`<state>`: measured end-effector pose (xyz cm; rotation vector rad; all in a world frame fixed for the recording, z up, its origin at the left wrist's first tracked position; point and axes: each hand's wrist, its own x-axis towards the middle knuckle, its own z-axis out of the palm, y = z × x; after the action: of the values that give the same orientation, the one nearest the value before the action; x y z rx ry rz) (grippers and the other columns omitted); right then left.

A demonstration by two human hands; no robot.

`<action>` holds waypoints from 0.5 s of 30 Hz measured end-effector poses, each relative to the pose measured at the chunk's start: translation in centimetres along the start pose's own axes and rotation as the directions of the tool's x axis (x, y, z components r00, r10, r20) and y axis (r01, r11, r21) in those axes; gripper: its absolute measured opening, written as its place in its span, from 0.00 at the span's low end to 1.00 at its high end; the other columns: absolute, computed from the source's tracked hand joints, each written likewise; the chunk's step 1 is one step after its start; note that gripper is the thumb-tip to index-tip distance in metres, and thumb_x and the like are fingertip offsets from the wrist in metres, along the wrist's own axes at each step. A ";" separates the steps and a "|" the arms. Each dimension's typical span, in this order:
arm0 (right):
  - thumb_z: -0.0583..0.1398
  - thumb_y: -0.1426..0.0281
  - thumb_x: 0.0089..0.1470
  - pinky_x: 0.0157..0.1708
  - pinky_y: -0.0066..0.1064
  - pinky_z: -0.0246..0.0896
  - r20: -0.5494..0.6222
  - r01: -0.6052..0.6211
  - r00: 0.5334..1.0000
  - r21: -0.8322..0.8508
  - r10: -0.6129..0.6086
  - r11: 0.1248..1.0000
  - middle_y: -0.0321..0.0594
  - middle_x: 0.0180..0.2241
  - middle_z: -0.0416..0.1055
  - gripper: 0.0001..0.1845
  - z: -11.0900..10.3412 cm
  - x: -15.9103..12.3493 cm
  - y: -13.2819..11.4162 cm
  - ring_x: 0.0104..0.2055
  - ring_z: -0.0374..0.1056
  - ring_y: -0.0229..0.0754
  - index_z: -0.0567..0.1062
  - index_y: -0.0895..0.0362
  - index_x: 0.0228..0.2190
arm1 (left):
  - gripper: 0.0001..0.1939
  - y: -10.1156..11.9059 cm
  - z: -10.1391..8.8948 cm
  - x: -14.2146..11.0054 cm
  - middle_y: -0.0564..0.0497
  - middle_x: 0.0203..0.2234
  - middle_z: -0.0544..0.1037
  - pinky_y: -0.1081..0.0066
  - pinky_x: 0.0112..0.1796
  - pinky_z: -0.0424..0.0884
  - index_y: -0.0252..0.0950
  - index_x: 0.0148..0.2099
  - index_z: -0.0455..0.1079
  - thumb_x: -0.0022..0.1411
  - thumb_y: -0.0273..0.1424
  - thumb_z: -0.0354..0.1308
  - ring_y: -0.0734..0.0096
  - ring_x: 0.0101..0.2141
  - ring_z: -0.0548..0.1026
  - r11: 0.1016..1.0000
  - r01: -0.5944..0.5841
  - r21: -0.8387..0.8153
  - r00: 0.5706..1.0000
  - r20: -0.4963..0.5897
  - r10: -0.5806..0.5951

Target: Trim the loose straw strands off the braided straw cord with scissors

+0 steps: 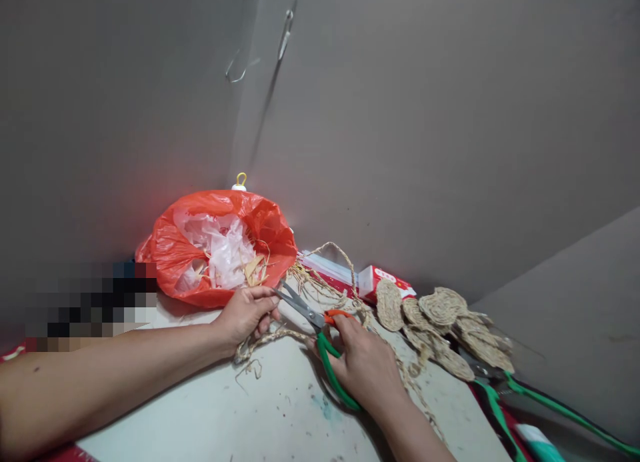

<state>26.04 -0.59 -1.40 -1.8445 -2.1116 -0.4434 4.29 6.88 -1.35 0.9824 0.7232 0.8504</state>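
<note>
My right hand (pixel 367 362) grips scissors (pixel 303 307) with one green and one orange handle loop. Their blades are slightly parted and point left toward the fingertips of my left hand (pixel 247 319). My left thumb and index finger are pinched together at the blade tips; whatever thin piece lies between them is too small to make out. A braided straw cord (pixel 280 334) comes from under my curled left fingers and runs right toward my right hand. Its frayed end hangs loose over the white tabletop (pixel 250 415).
Behind my left hand sits a red plastic bag (pixel 175 249) with white plastic and straw scraps inside. Several coiled straw pads (pixel 445 307) are heaped at the right, beside a red and white box (pixel 367 282). Green-handled shears (pixel 550 399) lie at the right edge. Grey walls (pixel 425 129) enclose the back.
</note>
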 end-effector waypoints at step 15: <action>0.56 0.63 0.49 0.30 0.31 0.49 -0.042 0.047 0.998 -0.076 -0.050 0.996 0.36 0.27 0.75 0.07 -0.2 0.0 -0.2 0.24 0.67 0.38 0.70 0.53 0.28 | 0.13 0.0 0.0 0.2 0.55 0.21 0.72 0.81 0.14 0.52 0.32 0.30 0.67 0.47 0.36 0.64 0.87 0.13 0.58 0.999 0.037 -0.030 0.998 -0.049 -0.038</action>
<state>25.86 -0.67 -1.16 -1.8094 -2.1425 -0.5765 4.39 7.08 -1.41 0.9223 0.7677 0.8529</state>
